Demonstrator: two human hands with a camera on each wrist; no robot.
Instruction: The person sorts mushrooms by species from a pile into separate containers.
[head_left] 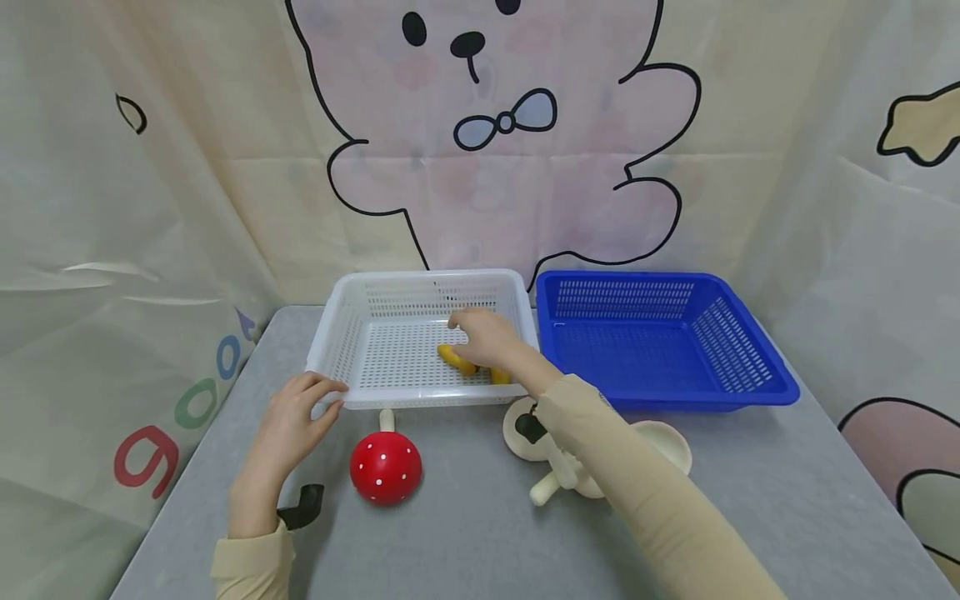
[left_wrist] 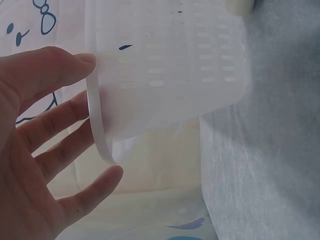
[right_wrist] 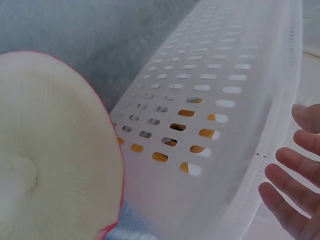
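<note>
My left hand [head_left: 294, 417] holds the front left corner of a white plastic basket [head_left: 427, 398]; in the left wrist view its thumb lies on the rim [left_wrist: 98, 125] with fingers behind it. Over the basket's right part reaches my right hand [head_left: 487, 337], its fingers spread and holding nothing in the right wrist view. Below it in the basket lies a yellow banana [head_left: 455, 358], with another yellow piece [head_left: 500, 377] partly hidden by the wrist. Through the basket's slots, orange-yellow patches [right_wrist: 160, 157] show in the right wrist view.
A blue basket [head_left: 667, 400] stands to the right. On the grey table [head_left: 465, 533] lie a red toy mushroom with white dots [head_left: 386, 468] and, partly under my right sleeve, cream-coloured pieces [head_left: 663, 442]. A mushroom's pale underside [right_wrist: 55, 130] fills the left of the right wrist view.
</note>
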